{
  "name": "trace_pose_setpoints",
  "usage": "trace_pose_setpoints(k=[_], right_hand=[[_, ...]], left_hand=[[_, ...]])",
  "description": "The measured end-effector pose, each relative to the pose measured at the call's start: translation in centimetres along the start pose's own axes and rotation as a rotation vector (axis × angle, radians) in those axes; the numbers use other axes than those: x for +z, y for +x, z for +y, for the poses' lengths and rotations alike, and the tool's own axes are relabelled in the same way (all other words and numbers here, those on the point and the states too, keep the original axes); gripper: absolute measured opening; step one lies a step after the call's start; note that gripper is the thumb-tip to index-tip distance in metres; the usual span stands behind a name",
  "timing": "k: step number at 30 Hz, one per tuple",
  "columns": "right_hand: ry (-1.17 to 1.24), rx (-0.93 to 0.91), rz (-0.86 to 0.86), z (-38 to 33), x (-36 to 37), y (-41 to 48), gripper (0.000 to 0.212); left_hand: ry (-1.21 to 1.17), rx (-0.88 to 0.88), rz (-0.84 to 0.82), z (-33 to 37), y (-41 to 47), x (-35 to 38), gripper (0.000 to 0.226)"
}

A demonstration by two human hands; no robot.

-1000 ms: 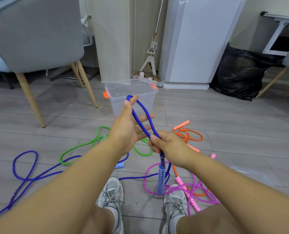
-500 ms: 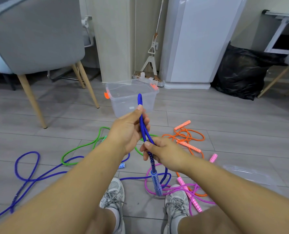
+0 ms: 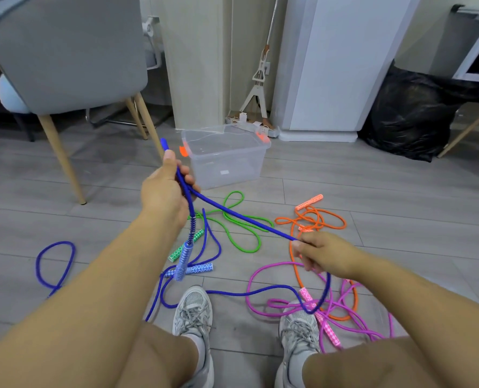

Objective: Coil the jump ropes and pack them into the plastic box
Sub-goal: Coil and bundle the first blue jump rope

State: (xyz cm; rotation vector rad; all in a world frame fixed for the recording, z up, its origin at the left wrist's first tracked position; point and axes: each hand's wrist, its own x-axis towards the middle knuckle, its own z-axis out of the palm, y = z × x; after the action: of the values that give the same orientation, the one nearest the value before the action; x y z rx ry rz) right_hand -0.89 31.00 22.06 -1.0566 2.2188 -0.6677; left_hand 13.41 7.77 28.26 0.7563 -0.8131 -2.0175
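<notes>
My left hand grips a fold of the blue jump rope, its bend poking up above my thumb. One blue patterned handle dangles below that hand. My right hand pinches the same rope farther along, so a taut stretch runs between the hands. The rest of the blue rope trails over the floor to the left. The clear plastic box with orange latches stands open and empty beyond my left hand. The green rope, orange rope and pink rope lie loose on the floor.
A grey chair with wooden legs stands at the left. A white cabinet, a mop and a black rubbish bag line the back. My two shoes rest on the grey floor, with the pink rope around the right one.
My hands have moved apart: the right hand slid down the blue rope to the right, the left hand shifted left. The handle now hangs under the left hand.
</notes>
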Motion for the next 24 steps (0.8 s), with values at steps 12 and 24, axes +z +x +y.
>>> trace_pose_setpoints(k=[12, 24], right_hand=[[0.068, -0.144, 0.123, -2.9, -1.3, -0.8, 0.019], [0.277, -0.232, 0.451, -8.3, 0.0, 1.0, 0.018]], left_hand=[[0.391, 0.063, -0.161, -1.2, 0.3, -0.9, 0.016], [0.657, -0.129, -0.464, -3.9, -3.0, 0.7, 0.01]])
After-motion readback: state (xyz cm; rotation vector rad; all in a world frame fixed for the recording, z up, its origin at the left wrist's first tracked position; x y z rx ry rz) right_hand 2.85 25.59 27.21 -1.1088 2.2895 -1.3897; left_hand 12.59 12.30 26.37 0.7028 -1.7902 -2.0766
